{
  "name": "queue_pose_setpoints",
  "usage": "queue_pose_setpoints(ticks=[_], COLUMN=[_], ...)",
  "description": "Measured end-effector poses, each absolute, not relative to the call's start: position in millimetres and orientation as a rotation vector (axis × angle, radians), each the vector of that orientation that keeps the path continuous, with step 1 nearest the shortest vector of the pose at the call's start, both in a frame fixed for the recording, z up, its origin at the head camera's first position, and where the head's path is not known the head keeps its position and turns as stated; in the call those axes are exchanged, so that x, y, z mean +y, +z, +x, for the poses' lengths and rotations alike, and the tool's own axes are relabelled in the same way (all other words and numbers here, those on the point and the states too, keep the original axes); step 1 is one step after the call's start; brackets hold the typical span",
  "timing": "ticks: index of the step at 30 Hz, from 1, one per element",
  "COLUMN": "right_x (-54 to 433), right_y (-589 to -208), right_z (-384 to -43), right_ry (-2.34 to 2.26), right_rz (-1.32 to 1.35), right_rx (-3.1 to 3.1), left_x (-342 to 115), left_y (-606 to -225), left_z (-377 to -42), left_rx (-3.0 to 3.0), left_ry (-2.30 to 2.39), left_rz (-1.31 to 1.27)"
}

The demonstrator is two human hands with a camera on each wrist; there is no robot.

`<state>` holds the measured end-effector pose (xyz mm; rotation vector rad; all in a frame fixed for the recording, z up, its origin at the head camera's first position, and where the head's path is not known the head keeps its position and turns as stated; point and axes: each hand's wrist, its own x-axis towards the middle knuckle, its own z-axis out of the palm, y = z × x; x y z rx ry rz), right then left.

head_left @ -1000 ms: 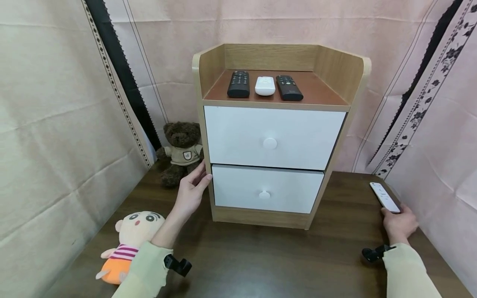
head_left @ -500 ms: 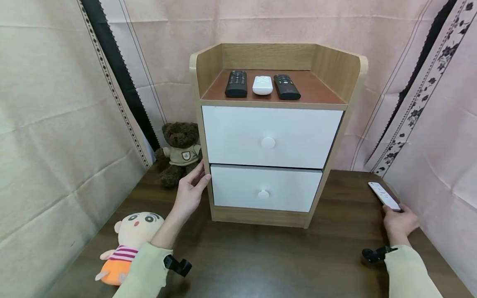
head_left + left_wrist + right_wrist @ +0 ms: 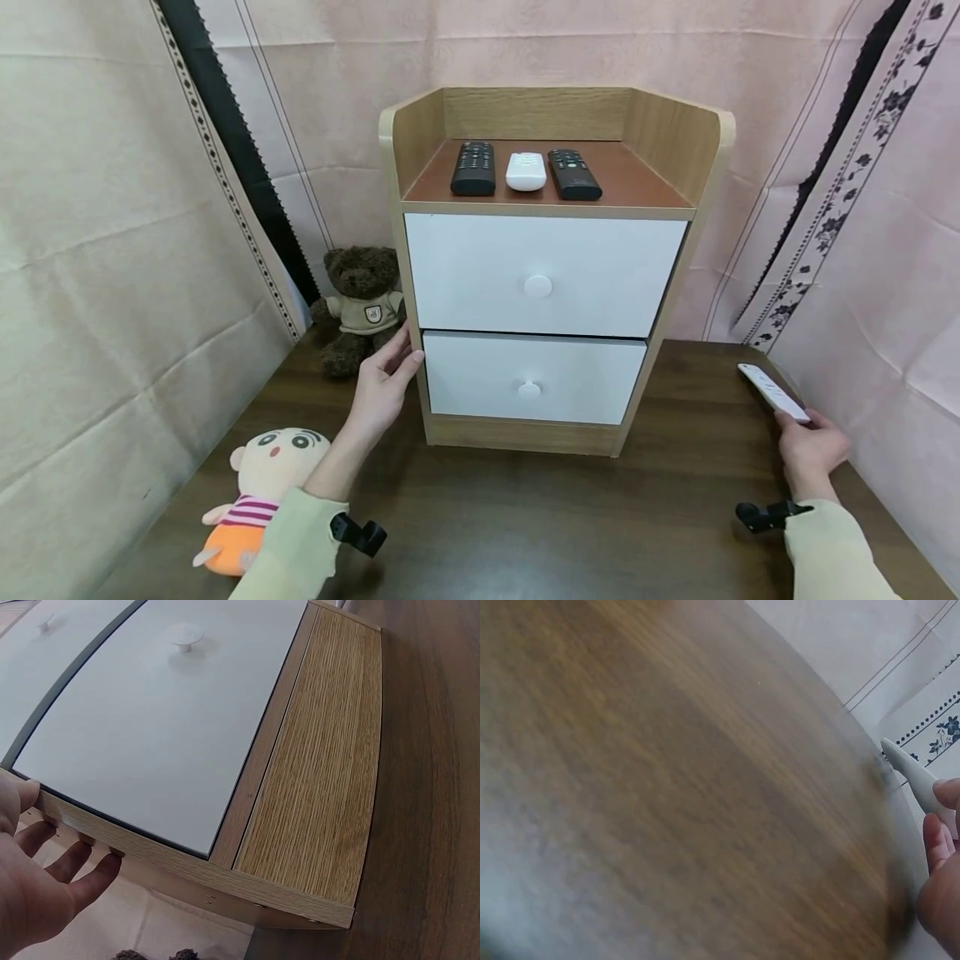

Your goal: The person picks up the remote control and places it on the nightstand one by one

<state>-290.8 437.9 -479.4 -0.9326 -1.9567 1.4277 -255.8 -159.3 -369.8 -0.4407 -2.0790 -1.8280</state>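
My left hand (image 3: 381, 387) rests at the left side of a small wooden drawer cabinet (image 3: 517, 435). In the left wrist view, the thumb lies on the front edge of the cabinet's side panel (image 3: 176, 862) and bent fingers (image 3: 96, 881) press its outer face. Over at the table's right side, my right hand (image 3: 813, 446) grips the near end of a slim white remote control (image 3: 772, 392), its far end pointing away to the left. In the right wrist view, thumb and fingers pinch the remote (image 3: 913, 771), seen edge-on. Both white drawers, upper (image 3: 472, 267) and lower (image 3: 472, 379), are closed.
On the cabinet top lie a black remote (image 3: 473, 171), a short white remote (image 3: 526, 172) and another black remote (image 3: 574, 177). A brown teddy bear (image 3: 363, 292) sits left of the cabinet. A plush doll (image 3: 262, 492) lies beside my left forearm. Curtains (image 3: 150, 250) enclose the table.
My right hand has shifted slightly right, and the remote's near end has risen a little off the table. My left hand stays on the cabinet. The head view has turned slightly right.
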Motion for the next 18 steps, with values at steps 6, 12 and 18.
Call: queue_pose_setpoints(ticks=[6, 12, 18], right_x=[441, 443, 444], right_y=[-475, -467, -458], right_z=[-285, -279, -274], right_ry=[1.477, 1.562, 1.600], right_rz=[-0.940, -0.898, -0.850], right_rx=[-1.901, -1.878, -1.877], left_x=[-159, -161, -162], left_y=[-370, -370, -369], left_z=[-257, -258, -257], left_rx=[-2.078, -2.083, -2.100], left_ry=[-1.828, -1.838, -1.832], left_rz=[-0.447, -0.453, -0.447])
